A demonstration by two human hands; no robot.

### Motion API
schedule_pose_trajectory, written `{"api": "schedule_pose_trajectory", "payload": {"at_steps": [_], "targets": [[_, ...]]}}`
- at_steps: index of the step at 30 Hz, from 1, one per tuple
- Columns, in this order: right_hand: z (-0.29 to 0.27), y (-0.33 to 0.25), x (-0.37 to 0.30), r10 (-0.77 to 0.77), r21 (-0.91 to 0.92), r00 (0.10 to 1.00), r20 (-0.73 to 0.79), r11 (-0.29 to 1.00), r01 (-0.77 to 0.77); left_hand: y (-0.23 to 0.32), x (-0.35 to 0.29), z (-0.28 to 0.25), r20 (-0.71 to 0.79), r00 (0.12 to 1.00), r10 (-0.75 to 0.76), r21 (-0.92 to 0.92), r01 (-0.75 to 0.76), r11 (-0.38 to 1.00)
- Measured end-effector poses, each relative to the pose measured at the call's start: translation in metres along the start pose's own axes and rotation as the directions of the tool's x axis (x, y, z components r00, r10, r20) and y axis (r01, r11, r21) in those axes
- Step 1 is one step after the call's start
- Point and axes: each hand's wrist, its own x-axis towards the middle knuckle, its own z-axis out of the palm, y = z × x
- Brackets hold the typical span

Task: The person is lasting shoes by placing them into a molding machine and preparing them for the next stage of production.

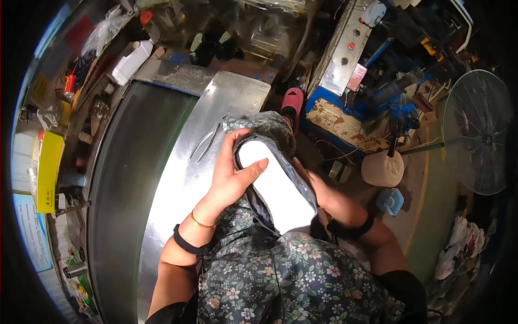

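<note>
Held over my lap is a dark shoe upper (pixel 303 178) wrapped around a long white sole-shaped piece (pixel 278 186) with a rounded far end. My left hand (pixel 234 170) grips its left side, the thumb lying on the white surface. My right hand (pixel 318 189) closes on the right side, most of its fingers hidden behind the upper. Just left of my left hand, metal pincers (pixel 205 143) lie on the shiny metal tabletop (pixel 171 178). A floral apron (pixel 291 275) covers my lap.
A dark conveyor belt (pixel 135 162) runs along the left, with a yellow box (pixel 49 171) and a white bottle (pixel 132 62) beyond it. Right are a machine with a button panel (pixel 345 48), a standing fan (pixel 475 132), a whitish jug (pixel 383 168) and a blue basket (pixel 389 201).
</note>
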Motion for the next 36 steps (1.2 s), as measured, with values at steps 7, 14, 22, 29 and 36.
{"api": "schedule_pose_trajectory", "payload": {"at_steps": [7,14,22,29,36], "targets": [[0.013,-0.015,0.007,-0.608,-0.933,0.712,0.353,-0.173,0.314,-0.003,0.012,-0.005,-0.054,0.998,0.028,0.071,-0.024,0.997],[-0.007,-0.034,-0.001,0.25,0.002,0.954,0.164,0.967,-0.254,-0.028,-0.003,-0.001,-0.013,0.993,0.117,0.204,-0.112,0.973],[-0.01,0.042,-0.017,-0.451,-0.088,0.876,0.172,0.879,0.469,0.007,0.014,-0.004,0.076,0.991,-0.108,-0.287,0.126,0.95],[0.048,0.027,-0.008,-0.576,-0.203,0.812,0.097,0.787,0.582,0.018,-0.023,0.015,-0.376,0.924,-0.064,0.627,0.305,0.717],[0.071,0.034,-0.016,-0.593,-0.145,0.803,0.052,0.791,0.594,0.037,-0.036,-0.029,0.148,0.95,-0.276,0.069,0.269,0.961]]}}
